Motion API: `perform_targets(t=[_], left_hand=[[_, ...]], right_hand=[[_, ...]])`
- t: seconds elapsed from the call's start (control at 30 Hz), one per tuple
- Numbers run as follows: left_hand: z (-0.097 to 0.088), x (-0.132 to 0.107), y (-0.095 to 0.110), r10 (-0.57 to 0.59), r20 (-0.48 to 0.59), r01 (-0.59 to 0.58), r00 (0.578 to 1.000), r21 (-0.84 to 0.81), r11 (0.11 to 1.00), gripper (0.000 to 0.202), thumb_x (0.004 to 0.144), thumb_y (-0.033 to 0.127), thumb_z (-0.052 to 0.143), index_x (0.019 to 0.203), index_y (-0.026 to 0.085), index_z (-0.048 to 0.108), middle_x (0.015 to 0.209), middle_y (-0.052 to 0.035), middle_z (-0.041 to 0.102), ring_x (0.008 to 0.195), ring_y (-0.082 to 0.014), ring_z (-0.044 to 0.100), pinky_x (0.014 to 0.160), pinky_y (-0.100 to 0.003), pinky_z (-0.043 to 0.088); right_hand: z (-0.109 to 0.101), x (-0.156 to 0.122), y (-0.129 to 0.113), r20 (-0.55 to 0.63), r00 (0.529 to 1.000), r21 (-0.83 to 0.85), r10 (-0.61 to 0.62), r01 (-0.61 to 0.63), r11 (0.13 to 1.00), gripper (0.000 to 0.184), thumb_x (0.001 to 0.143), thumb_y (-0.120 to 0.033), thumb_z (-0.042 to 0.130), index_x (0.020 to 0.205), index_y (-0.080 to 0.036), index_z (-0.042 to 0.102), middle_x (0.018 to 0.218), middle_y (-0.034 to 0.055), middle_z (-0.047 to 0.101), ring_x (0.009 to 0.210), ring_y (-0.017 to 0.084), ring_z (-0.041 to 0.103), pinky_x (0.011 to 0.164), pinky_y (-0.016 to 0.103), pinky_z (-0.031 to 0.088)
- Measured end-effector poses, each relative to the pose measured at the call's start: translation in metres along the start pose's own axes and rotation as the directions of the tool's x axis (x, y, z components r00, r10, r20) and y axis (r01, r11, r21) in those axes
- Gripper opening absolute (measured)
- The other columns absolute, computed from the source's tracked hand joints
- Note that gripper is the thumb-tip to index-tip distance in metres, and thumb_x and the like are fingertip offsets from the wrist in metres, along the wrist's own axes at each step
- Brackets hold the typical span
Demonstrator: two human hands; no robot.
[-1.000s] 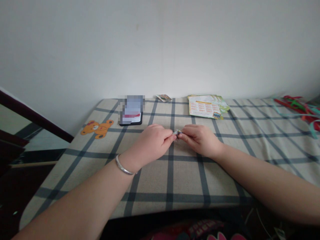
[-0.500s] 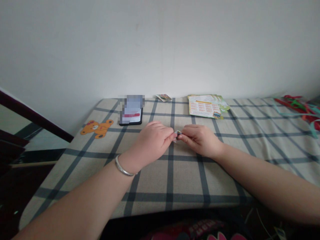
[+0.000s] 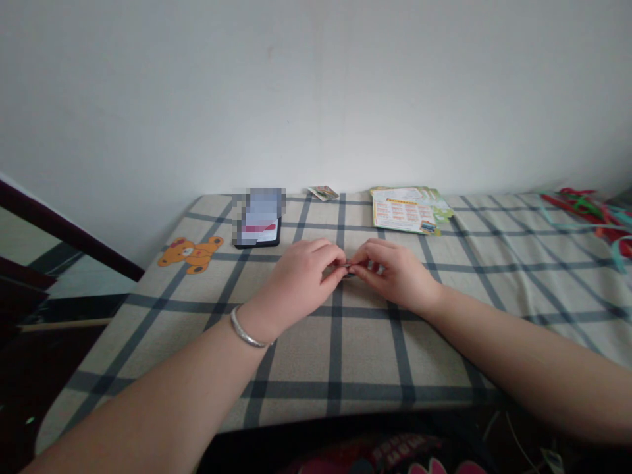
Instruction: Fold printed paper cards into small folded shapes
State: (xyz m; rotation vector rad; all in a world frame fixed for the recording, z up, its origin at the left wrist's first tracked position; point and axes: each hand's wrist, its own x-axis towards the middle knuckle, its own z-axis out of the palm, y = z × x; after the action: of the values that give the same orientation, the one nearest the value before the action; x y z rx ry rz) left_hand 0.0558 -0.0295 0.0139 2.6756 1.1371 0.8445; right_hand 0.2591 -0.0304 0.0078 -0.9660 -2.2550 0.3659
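Note:
Over the middle of the checked tablecloth, my left hand and my right hand meet almost fingertip to fingertip. Both pinch a small thin greyish piece between thumb and fingers. Most of it is hidden by the fingertips, so I cannot tell its kind; it looks like folded paper or card. A silver bangle circles my left wrist.
A phone lies at the back left, near a printed teddy bear. By the wall are a small picture card and a stack of printed cards. Red, green and pale blue strips lie far right.
The fingers of both hands have shifted and arched, loosening from a tighter pinch. The small piece now appears flatter and thinner between the fingertips.

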Motion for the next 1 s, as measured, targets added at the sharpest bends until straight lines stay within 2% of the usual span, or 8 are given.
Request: perform_targets(t=[0.17,0.37,0.63,0.77,1.0], left_hand=[[-0.0006,0.0008,-0.0007,-0.022,0.037,0.025,0.999,-0.09,0.996,0.007,0.087,0.017,0.059,0.08,0.018,0.058,0.08,0.0002,0.058,0.077,-0.0149,0.054,0.07,-0.029,0.042],[0.0012,0.0005,-0.0011,-0.037,0.037,0.041,0.999,-0.12,0.992,0.005,0.086,0.015,0.057,0.083,0.018,0.056,0.082,0.0,0.057,0.078,-0.0149,0.053,0.071,-0.029,0.043],[0.0023,-0.0009,0.0014,-0.006,0.009,0.007,1.0,-0.163,0.987,0.007,0.089,0.015,0.05,0.085,0.019,0.054,0.085,-0.0008,0.056,0.08,-0.0148,0.052,0.073,-0.029,0.044],[0.0013,-0.0005,0.0023,-0.02,0.005,0.021,1.0,-0.15,0.988,0.008,0.086,0.012,0.051,0.083,0.019,0.052,0.085,-0.0004,0.055,0.079,-0.0146,0.052,0.072,-0.029,0.044],[-0.0005,-0.0002,0.0031,-0.021,0.004,0.022,1.0,-0.15,0.988,0.007,0.085,0.013,0.051,0.081,0.019,0.053,0.084,-0.0005,0.057,0.079,-0.0149,0.054,0.072,-0.029,0.044]], right_hand=[[0.0002,0.0011,-0.0024,0.03,0.999,-0.003,0.039,-0.038,0.999,0.006,0.086,-0.021,0.059,0.086,-0.018,0.063,0.081,0.001,0.061,0.068,0.011,0.057,0.062,0.024,0.043],[0.0031,0.001,-0.002,0.033,0.997,-0.003,0.064,-0.064,0.998,0.005,0.085,-0.021,0.059,0.087,-0.018,0.062,0.081,0.0009,0.062,0.07,0.011,0.056,0.061,0.024,0.042],[0.003,0.0005,-0.0039,0.018,0.998,-0.015,0.052,-0.052,0.999,0.005,0.085,-0.021,0.058,0.084,-0.018,0.061,0.079,0.0009,0.062,0.07,0.012,0.055,0.061,0.024,0.04],[0.0027,0.0001,-0.0069,0.027,0.997,-0.017,0.066,-0.065,0.998,0.008,0.087,-0.023,0.056,0.082,-0.018,0.061,0.078,0.0006,0.062,0.068,0.011,0.055,0.06,0.023,0.039],[0.0017,-0.0013,-0.0082,0.037,0.999,-0.031,0.019,-0.018,0.999,0.007,0.087,-0.021,0.054,0.083,-0.018,0.06,0.08,0.0013,0.062,0.068,0.011,0.055,0.059,0.023,0.038]])
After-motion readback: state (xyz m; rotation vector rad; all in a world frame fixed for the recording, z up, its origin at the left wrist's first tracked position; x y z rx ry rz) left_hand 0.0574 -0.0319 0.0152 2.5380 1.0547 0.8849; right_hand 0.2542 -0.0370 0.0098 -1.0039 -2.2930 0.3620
